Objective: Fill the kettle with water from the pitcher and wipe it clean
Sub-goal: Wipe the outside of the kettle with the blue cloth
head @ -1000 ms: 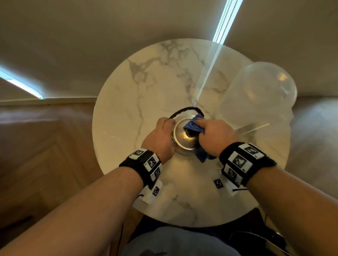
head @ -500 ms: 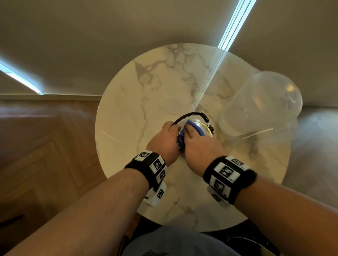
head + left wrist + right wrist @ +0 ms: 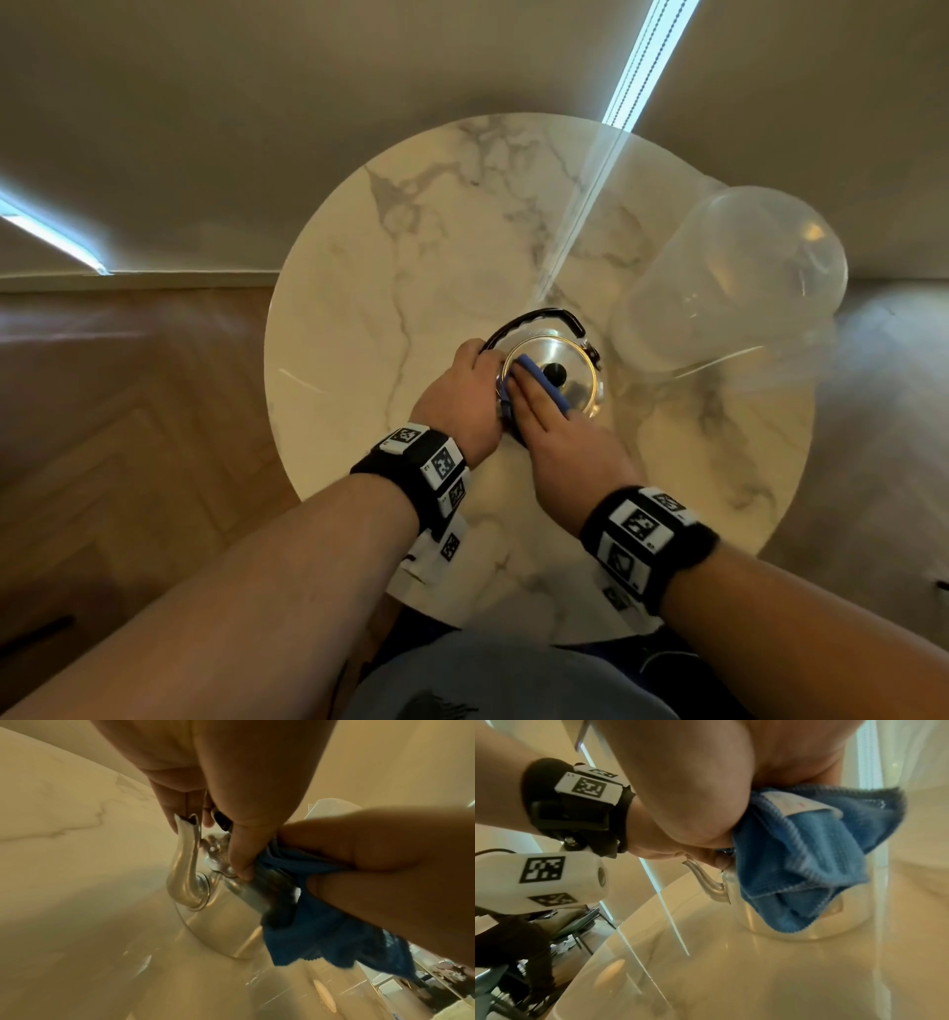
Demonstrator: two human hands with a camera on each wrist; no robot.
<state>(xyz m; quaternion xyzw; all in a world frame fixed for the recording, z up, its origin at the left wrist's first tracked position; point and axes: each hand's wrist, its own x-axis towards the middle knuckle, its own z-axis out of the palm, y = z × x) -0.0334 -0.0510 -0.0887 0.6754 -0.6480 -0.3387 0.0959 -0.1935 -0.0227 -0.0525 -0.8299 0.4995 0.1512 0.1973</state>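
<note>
A steel kettle [image 3: 570, 383] with a black lid knob and a black handle stands in the middle of the round marble table [image 3: 411, 257]. My left hand [image 3: 485, 362] grips its left side at the handle base, fingers by the spout [image 3: 183, 866]. My right hand [image 3: 524, 395] pinches a blue cloth [image 3: 553, 394] and presses it on the lid's near-left edge. The cloth [image 3: 803, 858] hangs bunched down the kettle's side. The clear pitcher [image 3: 729, 288] stands to the right of the kettle, apart from both hands.
The table's round edge drops to a wooden floor on the left and at the near side. A bright strip of light crosses the tabletop behind the kettle. My lap is under the near edge.
My right hand has slid the cloth from over the knob across the lid to its near-left edge, uncovering the knob. The left hand has kept its hold on the kettle.
</note>
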